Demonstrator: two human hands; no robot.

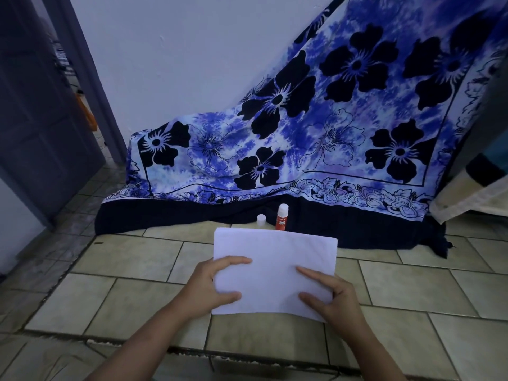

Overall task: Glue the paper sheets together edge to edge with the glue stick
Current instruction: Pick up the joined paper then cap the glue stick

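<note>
White paper sheets (275, 257) are stacked together above the tiled floor, held by their near corners. My left hand (214, 287) grips the lower left corner, thumb and forefinger on top. My right hand (332, 295) grips the lower right corner the same way. Just beyond the far edge of the paper, a red glue stick (282, 218) stands upright with its white glue tip exposed. Its white cap (261, 219) sits on the floor to the left of it. How many sheets the stack has I cannot tell.
A blue flowered cloth (316, 138) drapes from the wall down to the tiled floor (132, 292) behind the glue stick. A dark door (41, 119) stands open at the left. A mattress edge (472, 199) shows at the right.
</note>
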